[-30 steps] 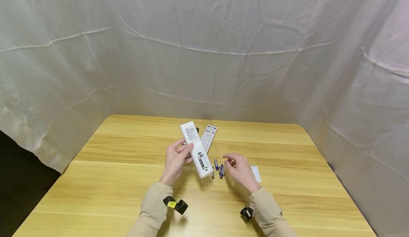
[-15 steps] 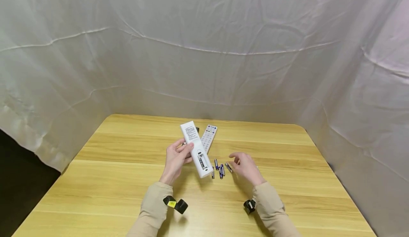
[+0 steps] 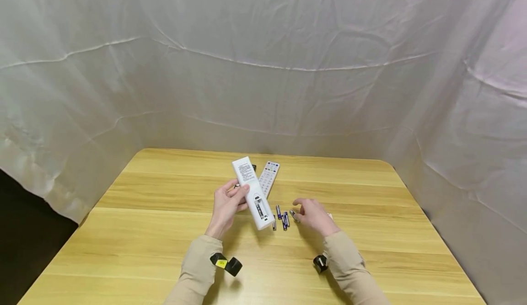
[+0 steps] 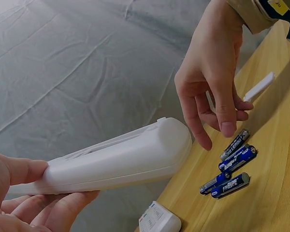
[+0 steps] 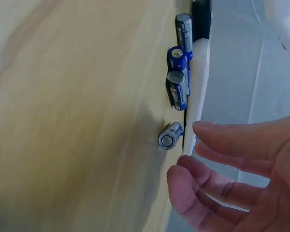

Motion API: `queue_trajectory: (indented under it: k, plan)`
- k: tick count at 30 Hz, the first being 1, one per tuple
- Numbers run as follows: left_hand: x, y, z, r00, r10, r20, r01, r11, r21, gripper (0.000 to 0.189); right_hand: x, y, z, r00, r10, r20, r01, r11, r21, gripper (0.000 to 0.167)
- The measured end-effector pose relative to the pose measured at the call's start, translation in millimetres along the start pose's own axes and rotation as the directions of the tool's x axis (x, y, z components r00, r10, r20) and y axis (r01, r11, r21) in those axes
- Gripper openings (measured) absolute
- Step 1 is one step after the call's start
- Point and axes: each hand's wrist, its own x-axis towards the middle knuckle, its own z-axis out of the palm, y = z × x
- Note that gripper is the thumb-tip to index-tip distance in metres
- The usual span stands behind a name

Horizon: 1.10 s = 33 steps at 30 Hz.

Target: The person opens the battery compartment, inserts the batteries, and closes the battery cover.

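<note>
My left hand [image 3: 226,204] grips a white remote control [image 3: 249,179], thumb on its back and fingers beneath. The remote's back faces up, with its battery compartment [image 3: 261,207] uncovered and a dark battery in one side of it. Close to the loose batteries hovers my right hand [image 3: 314,214], fingers bent and thumb apart from them. In the right wrist view a battery [image 5: 169,136] lies on the table just beyond the gap between that thumb [image 5: 222,135] and the fingers, not gripped. Several blue-and-silver batteries [image 4: 230,185] lie beside it.
Behind the held remote, a second white remote [image 3: 269,174] lies buttons up on the wooden table [image 3: 144,232]. A small black object [image 3: 254,167] partly shows behind the held one. The white battery cover [image 4: 259,87] lies by my right hand, mostly hidden in the head view.
My right hand drew back to the right, uncovering a battery that now lies by its fingertips, then came slightly back toward it. My left hand and the remote have stayed still.
</note>
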Motion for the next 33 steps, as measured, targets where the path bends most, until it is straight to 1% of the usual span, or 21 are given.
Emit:
queue_trajectory:
  k: [5,11,16,23,28,33]
  plan:
    - [-0.4,-0.1,-0.3,1.0,-0.001,0.001,0.001,1.0,-0.002,0.039,2.0,-2,4,1.0,-0.003,0.011,0.003,1.0,-0.012,0.042]
    - [-0.6,0.1,-0.1,1.0,-0.005,-0.004,0.005,1.0,-0.005,0.04,4.1,0,8,1.0,-0.022,0.009,0.022,0.998,-0.054,0.04]
    - [-1.0,-0.2,-0.2,1.0,-0.008,-0.001,0.008,1.0,-0.014,0.04,5.8,2,11,0.999,-0.032,0.018,0.033,0.998,-0.055,0.041]
    - [-0.8,-0.8,-0.7,1.0,0.002,0.007,-0.002,1.0,-0.01,0.041,7.5,2,12,0.997,-0.075,0.018,0.076,0.993,-0.092,0.036]
    - [-0.7,-1.2,-0.8,1.0,-0.001,0.007,0.001,1.0,-0.005,0.041,7.2,1,11,0.997,-0.061,0.038,0.064,0.994,-0.088,0.035]
    - [-0.8,-1.6,-0.3,1.0,0.001,0.007,-0.001,1.0,-0.002,0.041,6.6,-1,10,0.998,-0.055,0.036,0.059,0.993,-0.098,0.033]
